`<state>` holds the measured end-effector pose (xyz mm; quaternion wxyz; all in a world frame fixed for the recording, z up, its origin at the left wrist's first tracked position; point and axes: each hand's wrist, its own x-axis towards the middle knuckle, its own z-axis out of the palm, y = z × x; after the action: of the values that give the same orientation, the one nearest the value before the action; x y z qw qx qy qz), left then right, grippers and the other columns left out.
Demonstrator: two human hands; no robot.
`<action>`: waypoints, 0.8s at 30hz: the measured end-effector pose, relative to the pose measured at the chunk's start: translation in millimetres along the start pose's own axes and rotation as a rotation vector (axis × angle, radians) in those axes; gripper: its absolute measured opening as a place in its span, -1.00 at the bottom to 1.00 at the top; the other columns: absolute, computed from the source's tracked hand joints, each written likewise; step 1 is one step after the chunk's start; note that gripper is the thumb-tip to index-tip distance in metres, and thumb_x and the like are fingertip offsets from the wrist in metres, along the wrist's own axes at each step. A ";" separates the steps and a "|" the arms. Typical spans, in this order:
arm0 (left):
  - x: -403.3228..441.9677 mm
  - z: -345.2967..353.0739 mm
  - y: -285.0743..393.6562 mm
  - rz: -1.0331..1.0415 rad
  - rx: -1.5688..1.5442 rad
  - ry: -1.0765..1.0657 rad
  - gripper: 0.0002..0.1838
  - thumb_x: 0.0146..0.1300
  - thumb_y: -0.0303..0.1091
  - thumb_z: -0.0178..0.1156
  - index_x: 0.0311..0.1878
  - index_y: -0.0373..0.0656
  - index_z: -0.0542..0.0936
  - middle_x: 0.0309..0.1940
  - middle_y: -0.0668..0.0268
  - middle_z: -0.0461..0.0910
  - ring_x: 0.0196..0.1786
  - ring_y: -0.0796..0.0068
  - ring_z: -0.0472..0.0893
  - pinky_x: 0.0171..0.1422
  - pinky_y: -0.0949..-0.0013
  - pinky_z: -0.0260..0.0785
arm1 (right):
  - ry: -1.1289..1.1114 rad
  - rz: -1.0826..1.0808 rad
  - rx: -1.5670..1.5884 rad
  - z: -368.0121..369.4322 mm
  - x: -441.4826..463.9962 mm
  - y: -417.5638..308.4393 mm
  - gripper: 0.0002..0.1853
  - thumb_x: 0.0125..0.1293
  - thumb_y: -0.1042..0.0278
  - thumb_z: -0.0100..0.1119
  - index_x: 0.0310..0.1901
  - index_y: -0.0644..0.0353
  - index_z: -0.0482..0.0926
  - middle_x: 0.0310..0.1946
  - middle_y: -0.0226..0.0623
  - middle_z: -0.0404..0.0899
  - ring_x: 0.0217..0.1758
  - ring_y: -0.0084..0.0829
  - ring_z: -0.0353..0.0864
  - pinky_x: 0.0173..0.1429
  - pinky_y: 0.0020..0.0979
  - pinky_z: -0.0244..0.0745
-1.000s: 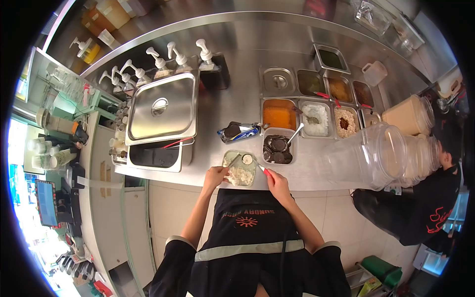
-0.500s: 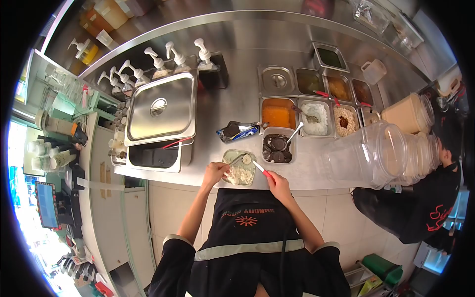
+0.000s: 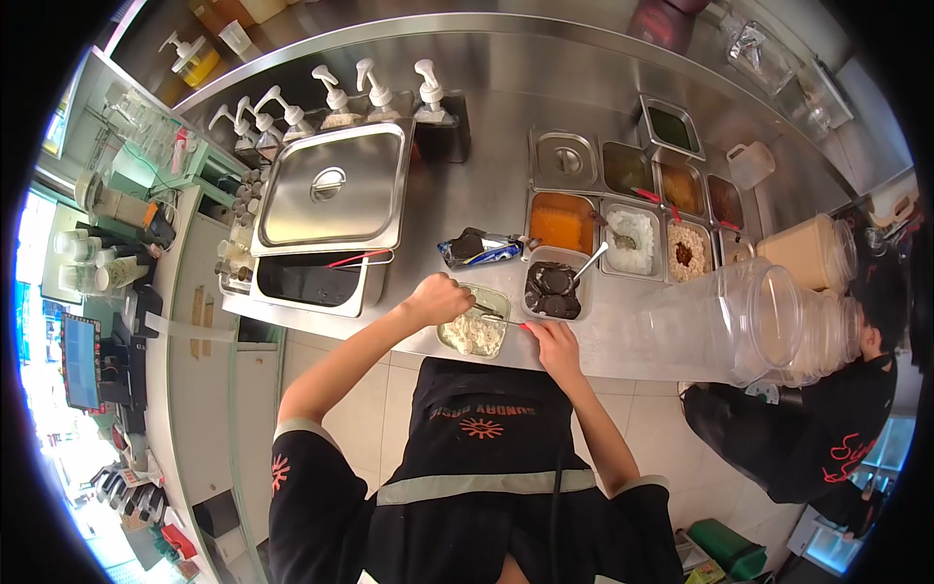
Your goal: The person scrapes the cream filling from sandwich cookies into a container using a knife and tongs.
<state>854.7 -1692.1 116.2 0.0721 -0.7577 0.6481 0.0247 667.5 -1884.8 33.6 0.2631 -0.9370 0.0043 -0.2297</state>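
Note:
At the counter's front edge stands a clear plastic container [image 3: 503, 310] with white, crumbly or creamy food [image 3: 474, 336] inside. My left hand [image 3: 438, 298] is closed around a slim metal utensil, probably a spoon [image 3: 486, 310], which dips over the container's upper part. My right hand [image 3: 556, 348] grips a red-handled knife [image 3: 506, 322], its thin blade reaching left across the container and meeting the spoon. What lies at the spoon's tip is too small to make out. Just behind my right hand sits a tub of dark round cookies [image 3: 555, 289] with a white-handled spoon in it.
An opened blue cookie packet [image 3: 482, 248] lies behind the container. Steel pans of toppings [image 3: 632, 237] stand back right, stacked clear jars [image 3: 720, 326] at right. A lidded steel pan [image 3: 331, 190] and pump bottles [image 3: 375, 92] are at left. A co-worker [image 3: 788, 419] bends at right.
My left hand has risen and turned over, its elbow swung outward. The knife now lies flatter across the container, against the spoon. The camera view has shifted slightly.

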 end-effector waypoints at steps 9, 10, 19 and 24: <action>7.2 -6.2 -8.6 0.119 0.047 -0.007 -0.93 0.01 -0.34 0.06 -0.51 0.01 0.53 -0.57 0.41 0.51 -0.52 0.44 0.58 -0.54 0.35 0.37 | -0.046 0.023 -0.168 -0.4 -4.9 -8.0 -0.64 -0.06 0.52 0.09 -0.14 0.00 0.56 -0.43 -0.44 0.41 -0.43 -0.41 0.41 -0.46 -0.40 0.40; 7.1 -4.7 -9.7 0.123 0.038 -0.003 -0.93 0.01 -0.34 0.06 -0.51 0.01 0.53 -0.57 0.41 0.51 -0.53 0.43 0.57 -0.54 0.35 0.37 | -0.082 0.023 -0.187 1.7 -6.3 -8.4 -0.64 -0.05 0.52 0.09 -0.15 -0.02 0.56 -0.43 -0.45 0.42 -0.42 -0.41 0.43 -0.46 -0.40 0.42; 8.8 -2.8 -10.6 0.074 -0.011 -0.037 -0.90 0.01 -0.31 0.06 -0.53 -0.02 0.54 -0.56 0.40 0.54 -0.49 0.37 0.60 -0.49 0.32 0.40 | -0.064 -0.067 -0.184 -0.3 -0.4 -7.5 -0.62 -0.06 0.50 0.08 -0.13 -0.03 0.56 -0.43 -0.48 0.42 -0.44 -0.43 0.42 -0.47 -0.41 0.43; 11.8 6.7 -18.4 0.076 -0.001 -0.050 -0.88 0.04 -0.28 0.07 -0.54 0.00 0.54 -0.58 0.38 0.53 -0.52 0.36 0.58 -0.50 0.29 0.38 | -0.062 -0.055 -0.243 2.4 -1.7 -2.8 -0.61 -0.10 0.50 0.09 -0.14 -0.01 0.56 -0.44 -0.48 0.39 -0.47 -0.45 0.38 -0.51 -0.42 0.40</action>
<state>875.1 -1699.9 109.4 0.0871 -0.7317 0.6744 0.0468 666.7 -1881.0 32.4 0.1411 -0.9684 -0.0018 -0.2057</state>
